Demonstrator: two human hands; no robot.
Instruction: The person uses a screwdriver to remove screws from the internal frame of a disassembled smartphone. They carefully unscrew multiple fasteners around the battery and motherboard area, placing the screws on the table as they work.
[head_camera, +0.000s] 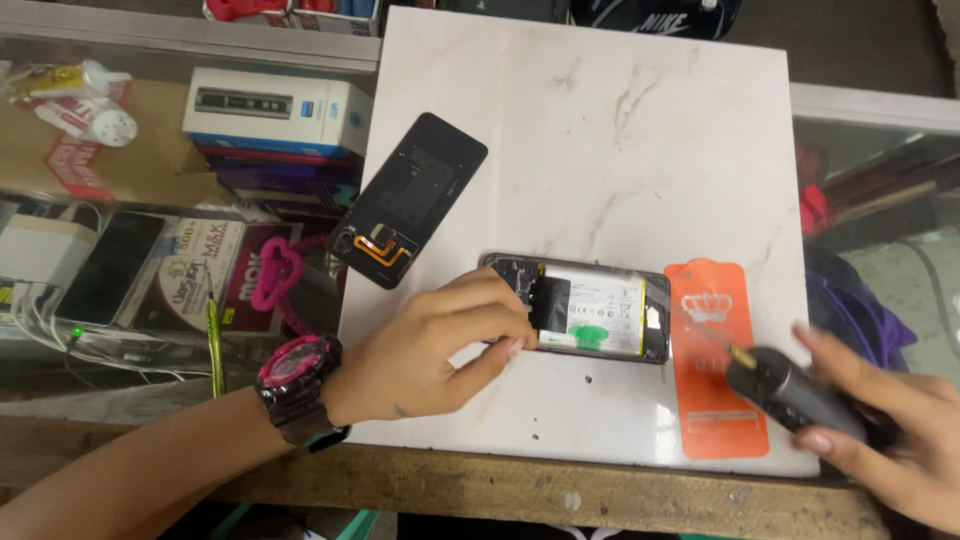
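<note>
An opened phone (600, 310) lies on a white marble slab (600, 130), its battery and circuit board showing. My left hand (435, 345), with a pink and black watch on the wrist, pinches the phone's left end. Its removed black back cover (410, 195), with an orange flex cable, lies up and to the left. My right hand (890, 425) grips a dark screwdriver (790, 390) at the slab's right edge, with the tip pointing up-left over an orange packet (715, 355).
The slab rests on a glass counter with a wooden front edge (560, 490). Under the glass at left are a white box (275, 105), phones, chargers and a pink ring-shaped item (275, 270). A green pen (213, 340) lies on the glass.
</note>
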